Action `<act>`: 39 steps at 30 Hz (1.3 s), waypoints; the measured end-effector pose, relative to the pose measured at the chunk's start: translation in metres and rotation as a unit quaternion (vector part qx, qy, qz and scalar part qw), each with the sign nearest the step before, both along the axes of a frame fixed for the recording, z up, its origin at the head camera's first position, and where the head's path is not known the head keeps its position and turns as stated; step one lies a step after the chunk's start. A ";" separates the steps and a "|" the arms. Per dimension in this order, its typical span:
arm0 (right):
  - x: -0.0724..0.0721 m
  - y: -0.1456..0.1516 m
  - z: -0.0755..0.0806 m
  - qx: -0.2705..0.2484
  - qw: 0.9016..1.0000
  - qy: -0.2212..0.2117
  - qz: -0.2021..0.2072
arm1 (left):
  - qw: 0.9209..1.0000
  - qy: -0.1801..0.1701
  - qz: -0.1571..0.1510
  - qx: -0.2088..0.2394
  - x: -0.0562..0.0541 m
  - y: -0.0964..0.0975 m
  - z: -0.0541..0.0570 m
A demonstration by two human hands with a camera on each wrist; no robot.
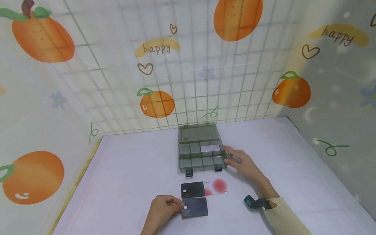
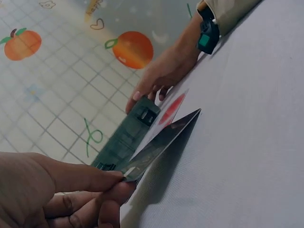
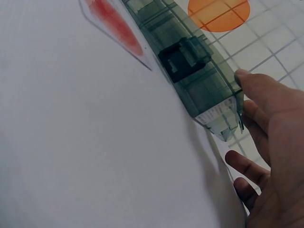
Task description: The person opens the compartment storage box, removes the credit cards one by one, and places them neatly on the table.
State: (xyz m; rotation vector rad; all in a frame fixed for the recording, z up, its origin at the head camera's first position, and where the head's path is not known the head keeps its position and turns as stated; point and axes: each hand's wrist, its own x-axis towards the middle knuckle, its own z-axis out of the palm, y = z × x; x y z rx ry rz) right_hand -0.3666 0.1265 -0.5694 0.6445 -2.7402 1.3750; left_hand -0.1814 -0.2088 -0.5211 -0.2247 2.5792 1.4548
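Observation:
My left hand [image 1: 164, 209] pinches the left edge of a dark VIP card [image 1: 196, 209] between thumb and fingers. In the left wrist view this card [image 2: 164, 145] is tilted, its far corner near the tabletop. Just beyond it, a second black VIP card [image 1: 192, 189] lies over part of a white card with red circles [image 1: 219, 186]. My right hand [image 1: 242, 163] is at the right side of a translucent green compartment box [image 1: 202, 162], its thumb touching the box's edge in the right wrist view. The box's lid is raised, and a pale card [image 1: 210, 148] lies in its divided tray.
Two dark latches, left [image 1: 189, 173] and right [image 1: 218, 168], jut from the box's front edge. A white cloth [image 1: 132, 169] covers the table. Behind the box hangs a curtain [image 1: 191, 81] printed with oranges and a grid. A dark band [image 1: 256, 202] is on the right wrist.

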 end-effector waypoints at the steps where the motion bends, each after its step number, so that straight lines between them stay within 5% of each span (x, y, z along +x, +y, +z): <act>1: 0.000 0.000 0.000 -0.001 1.000 -0.002 0.000 | 1.000 0.004 0.002 -0.013 0.000 0.001 0.001; 11: -0.001 0.000 0.000 -0.001 1.000 0.002 0.005 | 0.995 0.054 0.008 -0.088 0.001 0.005 -0.002; 23: -0.001 0.000 0.001 0.002 1.000 0.003 0.005 | 0.991 0.079 0.011 -0.111 0.002 0.005 0.002; 31: -0.001 0.000 -0.001 0.003 1.000 0.006 0.003 | 0.993 0.077 -0.003 -0.084 -0.015 -0.007 0.016; 39: -0.002 0.002 -0.002 -0.001 1.000 0.014 0.014 | 0.994 0.111 0.009 -0.009 -0.042 -0.005 0.018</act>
